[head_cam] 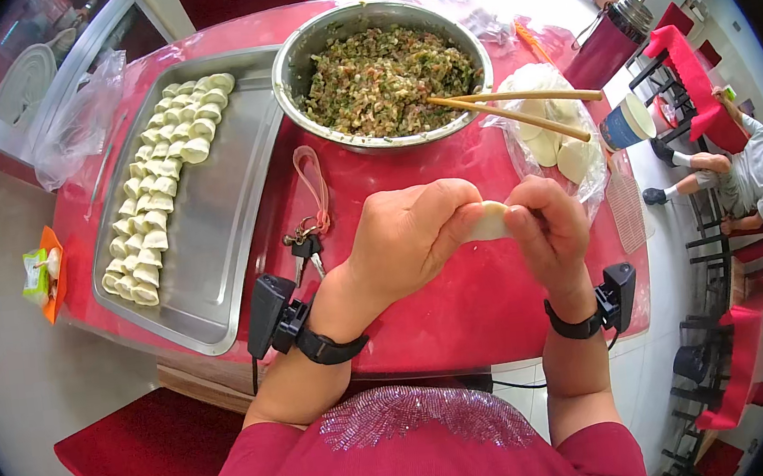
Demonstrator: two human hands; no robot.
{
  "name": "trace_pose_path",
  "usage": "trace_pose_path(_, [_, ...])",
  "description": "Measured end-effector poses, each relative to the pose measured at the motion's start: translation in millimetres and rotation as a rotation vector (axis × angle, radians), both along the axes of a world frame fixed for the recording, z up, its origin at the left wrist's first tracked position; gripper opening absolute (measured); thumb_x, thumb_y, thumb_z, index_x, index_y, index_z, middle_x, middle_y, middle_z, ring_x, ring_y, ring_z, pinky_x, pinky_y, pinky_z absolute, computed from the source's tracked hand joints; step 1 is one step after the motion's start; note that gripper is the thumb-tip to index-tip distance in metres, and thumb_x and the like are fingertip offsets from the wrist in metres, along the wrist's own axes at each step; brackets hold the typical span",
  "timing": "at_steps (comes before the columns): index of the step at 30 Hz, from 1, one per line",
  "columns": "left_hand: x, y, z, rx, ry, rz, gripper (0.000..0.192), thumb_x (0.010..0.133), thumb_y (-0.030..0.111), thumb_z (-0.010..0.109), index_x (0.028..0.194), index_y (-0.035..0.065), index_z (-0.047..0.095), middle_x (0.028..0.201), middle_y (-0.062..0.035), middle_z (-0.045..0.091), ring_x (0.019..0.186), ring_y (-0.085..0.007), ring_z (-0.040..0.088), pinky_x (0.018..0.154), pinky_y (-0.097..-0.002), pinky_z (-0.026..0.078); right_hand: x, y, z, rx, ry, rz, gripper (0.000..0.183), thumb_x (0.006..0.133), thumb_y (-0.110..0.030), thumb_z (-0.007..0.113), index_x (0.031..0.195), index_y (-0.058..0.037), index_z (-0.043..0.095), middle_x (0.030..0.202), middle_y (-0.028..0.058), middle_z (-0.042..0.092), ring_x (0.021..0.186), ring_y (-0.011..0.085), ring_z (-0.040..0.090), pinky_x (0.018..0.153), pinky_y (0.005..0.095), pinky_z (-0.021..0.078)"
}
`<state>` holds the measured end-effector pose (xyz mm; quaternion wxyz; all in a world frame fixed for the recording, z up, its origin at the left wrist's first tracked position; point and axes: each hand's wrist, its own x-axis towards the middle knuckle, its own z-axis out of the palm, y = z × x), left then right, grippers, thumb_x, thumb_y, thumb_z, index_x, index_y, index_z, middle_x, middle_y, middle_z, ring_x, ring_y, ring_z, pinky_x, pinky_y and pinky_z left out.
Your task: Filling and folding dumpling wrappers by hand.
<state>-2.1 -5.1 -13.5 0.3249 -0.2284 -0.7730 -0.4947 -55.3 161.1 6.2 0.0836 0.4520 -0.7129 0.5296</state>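
Note:
A folded dumpling (490, 221) is pinched at both ends, above the red table. My left hand (416, 231) grips its left end between thumb and forefinger, and my right hand (547, 224) grips the right end the same way. Beyond my hands stands a steel basin (389, 141) of chopped filling (386, 84), two wooden chopsticks (515, 111) resting in it. To the left, a steel tray (229, 177) carries rows of shaped dumplings (156, 181). Round dough wrappers (549, 140) lie in a clear plastic bag (519, 154) just past my right hand.
Keys (306, 249) on a pink strap lie between tray and basin. A paper cup (626, 122), a pink flyswatter (625, 212) and a dark red thermos (612, 39) are at right. Red chair (147, 465) stands lower left. A seated person (740, 165) is farther right.

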Motion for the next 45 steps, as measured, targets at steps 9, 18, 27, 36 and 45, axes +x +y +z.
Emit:
trace_pose_path(9, [-4.9, -1.4, 9.2, -0.023, -0.057, 0.05, 0.008, 0.081, 0.01, 0.055, 0.083, 0.0032, 0.051, 0.066, -0.0117, 0.055, 0.055, -0.0276, 0.056, 0.047, -0.0327, 0.044, -8.0, -6.4, 4.5, 0.032, 0.045, -0.04, 0.007, 0.076, -0.005, 0.06, 0.077, -0.0032, 0.054, 0.058, 0.0059, 0.05, 0.046, 0.0163, 0.049, 0.043, 0.0256, 0.038])
trace_pose_path(18, [5.6, 6.1, 0.6, 0.018, -0.185, 0.004, 0.008, 0.083, 0.009, 0.053, 0.084, 0.0019, 0.054, 0.068, -0.0166, 0.055, 0.06, -0.0323, 0.056, 0.051, -0.0341, 0.044, 7.3, 3.4, 7.6, 0.082, -0.042, 0.004, 0.005, 0.075, -0.001, 0.058, 0.076, -0.0015, 0.054, 0.058, 0.006, 0.05, 0.046, 0.0128, 0.048, 0.043, 0.0247, 0.0364])
trace_pose_path(27, [3.8, 3.9, 8.3, -0.027, -0.142, 0.005, 0.01, 0.082, 0.01, 0.056, 0.088, 0.0021, 0.054, 0.068, -0.0147, 0.057, 0.059, -0.0288, 0.058, 0.05, -0.0325, 0.045, 2.9, -1.1, 7.8, 0.084, -0.016, -0.032, 0.005, 0.076, -0.002, 0.059, 0.076, -0.001, 0.054, 0.055, 0.0055, 0.05, 0.045, 0.0102, 0.047, 0.041, 0.0236, 0.0354])
trace_pose_path(36, [3.8, 4.5, 4.4, -0.087, -0.103, 0.028, 0.011, 0.08, 0.011, 0.057, 0.087, 0.0028, 0.054, 0.067, -0.0144, 0.056, 0.057, -0.0288, 0.057, 0.049, -0.0327, 0.045, 2.9, -1.4, 4.7, 0.113, -0.067, -0.039, 0.007, 0.076, -0.003, 0.06, 0.077, -0.0009, 0.054, 0.058, 0.0107, 0.053, 0.047, 0.0183, 0.053, 0.043, 0.0272, 0.0391])
trace_pose_path(45, [4.0, 5.0, 3.2, -0.131, -0.107, 0.043, 0.01, 0.081, 0.011, 0.056, 0.086, 0.0033, 0.054, 0.067, -0.0138, 0.056, 0.057, -0.0301, 0.057, 0.048, -0.0334, 0.044, 4.4, -2.3, 8.6, 0.119, 0.057, -0.009, 0.008, 0.077, -0.005, 0.059, 0.079, -0.0001, 0.054, 0.06, 0.0132, 0.053, 0.048, 0.0229, 0.054, 0.044, 0.0296, 0.0403])
